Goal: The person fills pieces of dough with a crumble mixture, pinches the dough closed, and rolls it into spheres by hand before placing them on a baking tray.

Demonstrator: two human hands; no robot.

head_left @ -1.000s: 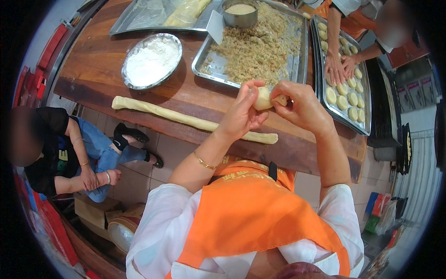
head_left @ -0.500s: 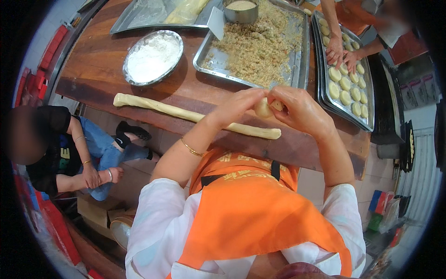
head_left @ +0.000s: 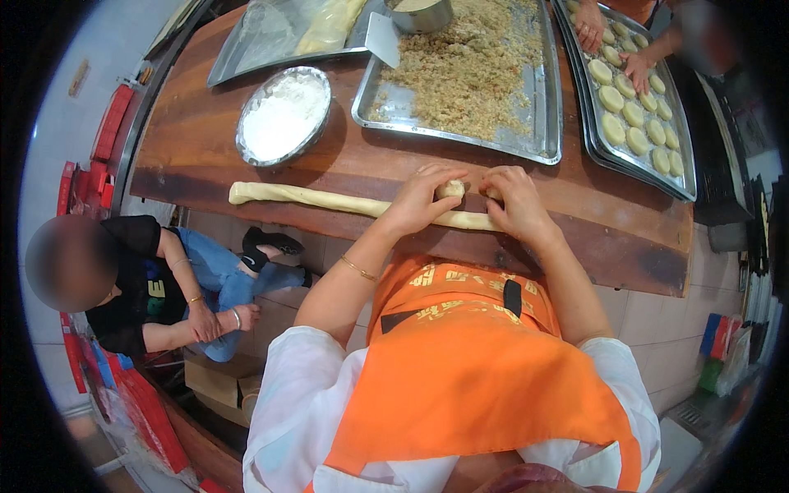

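My left hand (head_left: 422, 199) curls its fingers round a small lump of pale dough (head_left: 451, 189), just above the wooden table. Close beside it, my right hand (head_left: 519, 204) is closed on another pale dough lump (head_left: 494, 193), mostly hidden by the fingers. A long rope of dough (head_left: 316, 196) lies along the near side of the table and passes beneath both hands. Beyond them, a metal tray (head_left: 460, 143) holds a crumbly brown filling (head_left: 468, 82), with a white scraper (head_left: 383, 39) at its left edge.
White flour (head_left: 283, 119) fills a metal bowl at the left. Behind it is a tray (head_left: 246, 74) with plastic-covered dough. At the far right, a co-worker's hands (head_left: 637, 72) touch round dough pieces (head_left: 635, 140) on stacked trays. Another person (head_left: 140, 287) sits at the left.
My hands have moved apart and lower toward the table; a dough lump now shows in each. The view has shifted, and the co-worker's hands have spread apart over the tray.
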